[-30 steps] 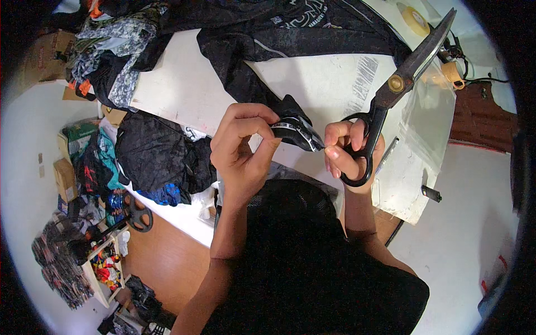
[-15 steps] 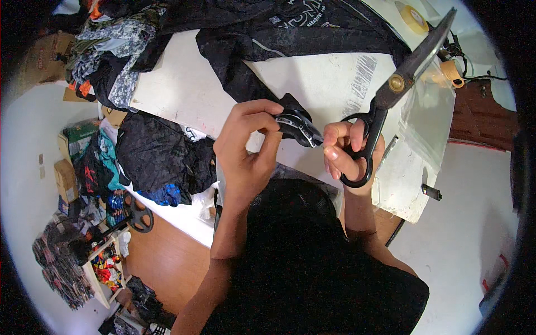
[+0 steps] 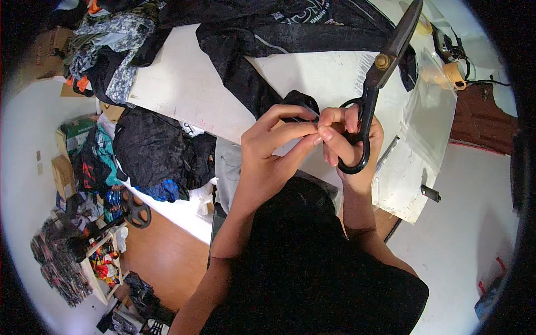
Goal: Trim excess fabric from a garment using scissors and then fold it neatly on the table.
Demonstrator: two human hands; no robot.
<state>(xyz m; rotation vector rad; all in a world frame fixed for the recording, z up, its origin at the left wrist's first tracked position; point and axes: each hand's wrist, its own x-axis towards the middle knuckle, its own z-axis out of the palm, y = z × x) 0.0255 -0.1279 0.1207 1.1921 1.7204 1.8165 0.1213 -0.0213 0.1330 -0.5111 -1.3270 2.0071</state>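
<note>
Lying across the table: one black garment (image 3: 234, 61), with a slightly creased surface, white print near the upper edge and a thin pale line along it; one narrow part runs down over the white table (image 3: 178, 72) to the hands.
Gathered end: dark and bunched, partly hidden behind the fingers.
Left hand (image 3: 279, 139): nearly closed, fingers extended and drawn together with the thumb, gripping the garment's end; the exact bit between the fingertips is hidden.
Right hand (image 3: 345, 146): curled through a handle of the scissors (image 3: 372, 95), thumb and forefinger pinched together against the left fingertips.
Scissors: black handles, dark blades, round brass-coloured pivot; they point up and away to the right, the blades looking closed.
Change since half a second ago: the left hand has moved right, closing the gap between the hands; the white-marked band seen there is now covered. The scissors have shifted up and left, their tip reaching the upper edge of the view.
Count: two hands, one pair of scissors, one black garment held, one small black object (image 3: 430, 193) at the table's right edge, one black handwheel (image 3: 137, 209) at left.
</note>
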